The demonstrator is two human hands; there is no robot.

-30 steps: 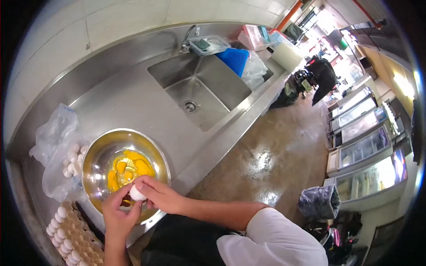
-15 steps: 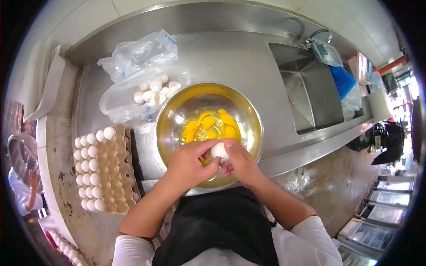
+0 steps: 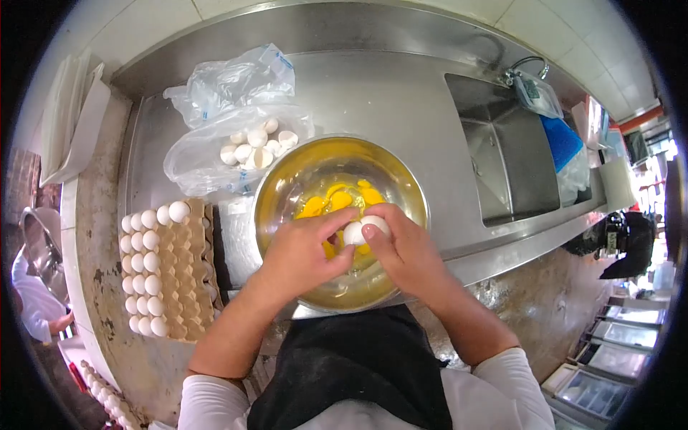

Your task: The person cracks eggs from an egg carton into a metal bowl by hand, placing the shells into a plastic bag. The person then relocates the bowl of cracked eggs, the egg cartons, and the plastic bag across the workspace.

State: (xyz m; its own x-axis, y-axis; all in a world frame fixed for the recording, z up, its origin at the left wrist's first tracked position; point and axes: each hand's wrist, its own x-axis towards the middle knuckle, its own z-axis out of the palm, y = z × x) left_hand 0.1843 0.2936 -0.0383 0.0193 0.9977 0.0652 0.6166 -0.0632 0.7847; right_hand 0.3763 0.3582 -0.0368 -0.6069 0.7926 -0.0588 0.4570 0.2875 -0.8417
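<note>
A white egg [image 3: 366,231] is between my hands, above the large steel bowl [image 3: 262,192]. My right hand [image 3: 408,251] is closed around the egg, its thumb across the shell. From the other side, my left hand [image 3: 304,251] has its thumb and forefinger curved about the egg's left end, seemingly touching it. Several yolks [image 3: 340,200] lie with clear egg white in the bowl below. The fingers on the egg's underside are hidden.
A cardboard tray [image 3: 188,276] with rows of white eggs [image 3: 150,261] stands left. Behind it, a clear plastic bag [image 3: 193,161] carries broken eggshells [image 3: 256,137]. A steel sink [image 3: 502,165] with a tap is at the right. Another person's sleeve [image 3: 39,294] shows far left.
The egg has shifted slightly right and up, turned more sideways in my right hand. My left thumb and forefinger have spread wider apart. The camera view has shifted a little.
</note>
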